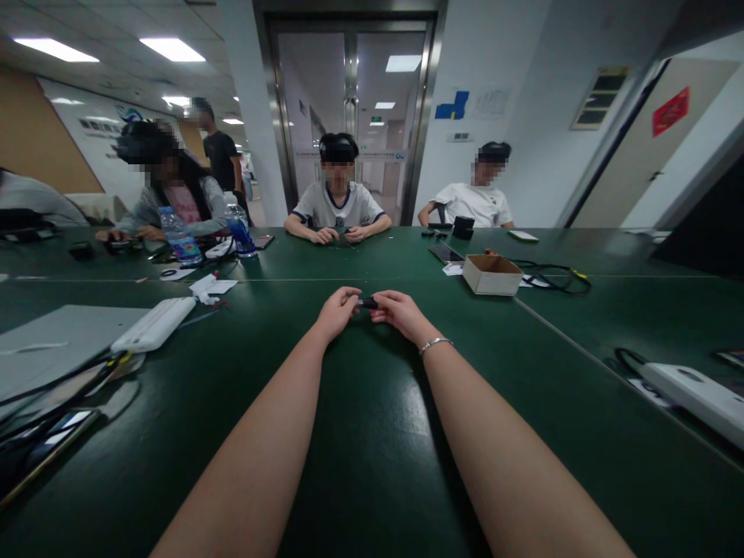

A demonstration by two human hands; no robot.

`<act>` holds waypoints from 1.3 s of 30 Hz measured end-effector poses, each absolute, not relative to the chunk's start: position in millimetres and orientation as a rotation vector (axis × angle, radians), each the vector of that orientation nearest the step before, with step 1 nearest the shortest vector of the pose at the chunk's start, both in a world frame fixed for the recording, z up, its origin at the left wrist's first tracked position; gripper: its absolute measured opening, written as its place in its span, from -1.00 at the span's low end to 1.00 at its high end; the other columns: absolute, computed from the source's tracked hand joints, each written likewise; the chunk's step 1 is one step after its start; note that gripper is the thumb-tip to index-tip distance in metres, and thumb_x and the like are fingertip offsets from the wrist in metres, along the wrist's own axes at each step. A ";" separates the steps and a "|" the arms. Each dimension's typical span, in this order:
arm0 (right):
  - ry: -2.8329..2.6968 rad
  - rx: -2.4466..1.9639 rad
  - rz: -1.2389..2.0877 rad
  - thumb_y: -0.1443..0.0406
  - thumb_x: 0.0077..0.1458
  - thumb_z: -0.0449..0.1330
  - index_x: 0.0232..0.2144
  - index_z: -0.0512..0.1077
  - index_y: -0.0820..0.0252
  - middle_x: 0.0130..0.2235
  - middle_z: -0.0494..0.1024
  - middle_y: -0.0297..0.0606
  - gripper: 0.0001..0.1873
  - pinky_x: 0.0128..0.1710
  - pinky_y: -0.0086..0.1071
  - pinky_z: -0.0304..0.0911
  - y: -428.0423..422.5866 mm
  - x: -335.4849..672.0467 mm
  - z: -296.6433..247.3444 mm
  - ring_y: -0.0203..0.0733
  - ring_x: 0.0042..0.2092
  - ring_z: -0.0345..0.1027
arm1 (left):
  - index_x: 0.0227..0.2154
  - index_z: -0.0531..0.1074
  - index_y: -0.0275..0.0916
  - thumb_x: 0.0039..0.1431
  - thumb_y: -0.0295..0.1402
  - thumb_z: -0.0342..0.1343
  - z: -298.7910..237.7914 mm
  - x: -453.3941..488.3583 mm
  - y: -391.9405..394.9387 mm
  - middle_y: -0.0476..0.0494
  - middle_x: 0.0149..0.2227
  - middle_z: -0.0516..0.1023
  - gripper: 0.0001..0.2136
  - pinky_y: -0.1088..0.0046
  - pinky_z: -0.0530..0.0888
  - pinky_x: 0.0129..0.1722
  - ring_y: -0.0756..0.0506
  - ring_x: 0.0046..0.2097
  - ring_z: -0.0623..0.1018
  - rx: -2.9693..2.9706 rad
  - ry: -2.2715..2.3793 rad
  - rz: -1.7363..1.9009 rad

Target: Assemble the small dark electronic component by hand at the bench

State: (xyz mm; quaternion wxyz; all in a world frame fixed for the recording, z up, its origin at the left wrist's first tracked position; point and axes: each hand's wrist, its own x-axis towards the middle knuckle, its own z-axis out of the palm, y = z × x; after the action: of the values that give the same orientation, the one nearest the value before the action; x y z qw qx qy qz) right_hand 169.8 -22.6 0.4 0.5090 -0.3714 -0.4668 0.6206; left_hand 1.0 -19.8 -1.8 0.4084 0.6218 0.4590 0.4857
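Straight ahead over the green table (360,364), my left hand (338,312) and my right hand (401,314) face each other, fingertips close together. Between them is a small dark, roughly cylindrical object (368,303) with a paler, metallic-looking left end. My right fingers pinch its dark end, while the fingertips of my left hand close around the paler end. Its exact kind is too small to make out, and the fingers cover both its ends. A silver bracelet (435,345) circles my right wrist.
An open cardboard box (491,276) stands at the right, near a black cable (558,277). White power strips (154,324) lie left and right. A laptop-like grey slab (58,333) and bottles (181,236) are at the left. Several people sit across the table, including a person opposite (340,203).
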 end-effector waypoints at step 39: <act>-1.129 -0.930 1.489 0.49 0.13 0.17 -0.36 0.42 0.31 -0.52 0.51 -0.25 -0.93 -0.52 -0.53 0.42 -24.6 168.6 2.5 -0.34 -0.55 0.41 | -0.18 0.43 -0.27 0.14 -0.36 0.00 -5.0 2.1 -19.8 -0.03 -0.47 0.44 -0.78 0.54 0.28 -0.45 0.03 -0.45 0.39 1.610 1.188 1.194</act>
State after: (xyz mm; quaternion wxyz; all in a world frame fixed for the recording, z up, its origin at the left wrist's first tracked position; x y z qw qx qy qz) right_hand 168.6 -24.6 2.5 0.5031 -0.3850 -0.4676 0.6165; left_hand 2.1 -19.8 -5.0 0.3949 0.6349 0.4683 0.4708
